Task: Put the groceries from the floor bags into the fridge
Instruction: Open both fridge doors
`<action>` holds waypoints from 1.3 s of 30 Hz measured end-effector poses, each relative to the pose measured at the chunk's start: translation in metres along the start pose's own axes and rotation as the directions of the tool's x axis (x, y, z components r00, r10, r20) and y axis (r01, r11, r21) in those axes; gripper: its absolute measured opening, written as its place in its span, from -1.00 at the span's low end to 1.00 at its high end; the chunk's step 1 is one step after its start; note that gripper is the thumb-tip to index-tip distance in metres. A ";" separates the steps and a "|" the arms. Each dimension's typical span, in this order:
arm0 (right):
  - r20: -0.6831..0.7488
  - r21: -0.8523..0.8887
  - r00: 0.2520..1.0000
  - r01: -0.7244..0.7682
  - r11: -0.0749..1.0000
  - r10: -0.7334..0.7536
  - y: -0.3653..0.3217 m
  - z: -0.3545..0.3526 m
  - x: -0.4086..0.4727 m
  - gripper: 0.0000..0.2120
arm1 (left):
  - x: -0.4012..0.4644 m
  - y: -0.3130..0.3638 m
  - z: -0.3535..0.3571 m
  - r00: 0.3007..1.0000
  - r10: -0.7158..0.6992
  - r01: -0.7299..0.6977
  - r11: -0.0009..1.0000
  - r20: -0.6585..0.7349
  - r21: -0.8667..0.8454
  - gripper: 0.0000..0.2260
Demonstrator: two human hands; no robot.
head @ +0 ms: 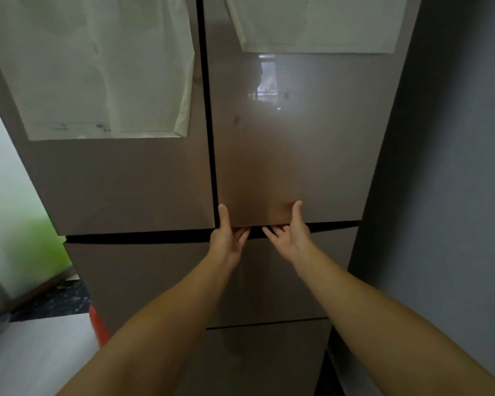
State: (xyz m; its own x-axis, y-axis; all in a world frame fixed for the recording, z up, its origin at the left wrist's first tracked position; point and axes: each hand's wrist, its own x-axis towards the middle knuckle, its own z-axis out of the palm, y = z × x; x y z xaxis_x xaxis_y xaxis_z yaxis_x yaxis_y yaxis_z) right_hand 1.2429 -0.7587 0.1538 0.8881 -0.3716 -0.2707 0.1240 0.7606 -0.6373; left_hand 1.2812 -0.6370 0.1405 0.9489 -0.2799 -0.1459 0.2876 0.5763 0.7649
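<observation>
A tall brown glossy fridge fills the view, with its upper right door (292, 155) and upper left door (120, 181) both closed. My left hand (227, 232) and my right hand (293, 230) both hook their fingers under the bottom edge of the upper right door, thumbs lying up against its front. No groceries or bags are in view.
White paper sheets (106, 70) hang on both upper doors. Lower fridge drawers (263, 281) sit closed below the hands. A grey wall (446, 167) stands close on the right. At the lower left are a red object (97, 327) and a white surface (35, 347).
</observation>
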 end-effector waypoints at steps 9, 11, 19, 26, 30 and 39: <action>-0.012 -0.074 1.000 -0.008 0.997 0.007 0.003 -0.005 -0.019 -0.38 | -0.032 -0.010 -0.001 0.999 0.045 -0.045 0.998 0.002 -0.041 -0.41; -0.004 -0.115 1.000 -0.013 0.993 0.013 0.001 -0.013 -0.032 -0.41 | -0.052 -0.016 -0.006 0.999 0.019 -0.019 1.000 0.051 -0.017 -0.39; 0.009 -0.353 1.000 0.019 0.935 -0.017 -0.040 -0.064 -0.106 -0.57 | -0.113 -0.017 -0.014 0.992 -0.076 0.072 0.996 0.098 0.045 -0.32; 0.171 -0.805 0.901 0.361 0.471 -0.399 -0.094 -0.126 -0.162 -0.55 | -0.166 0.016 0.101 0.918 0.072 -0.272 0.830 0.391 0.488 -0.45; 0.214 -0.710 0.662 0.611 0.351 -0.719 -0.141 -0.128 -0.219 -0.62 | -0.190 -0.014 0.149 0.839 0.088 -0.451 0.663 0.537 0.597 -0.73; 0.473 -0.881 0.606 0.351 -0.318 -0.640 -0.180 -0.169 -0.236 -0.35 | -0.183 -0.085 0.230 0.671 0.149 -0.723 0.351 0.726 0.596 -0.70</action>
State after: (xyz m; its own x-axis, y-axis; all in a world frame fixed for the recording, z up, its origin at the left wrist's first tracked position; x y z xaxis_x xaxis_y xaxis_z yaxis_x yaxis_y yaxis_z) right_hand 0.9360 -0.8978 0.2107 0.6677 -0.4604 0.5850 -0.1176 -0.8412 -0.5278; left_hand 1.0533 -0.8115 0.2465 0.5853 -0.6593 0.4720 -0.6623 -0.0530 0.7473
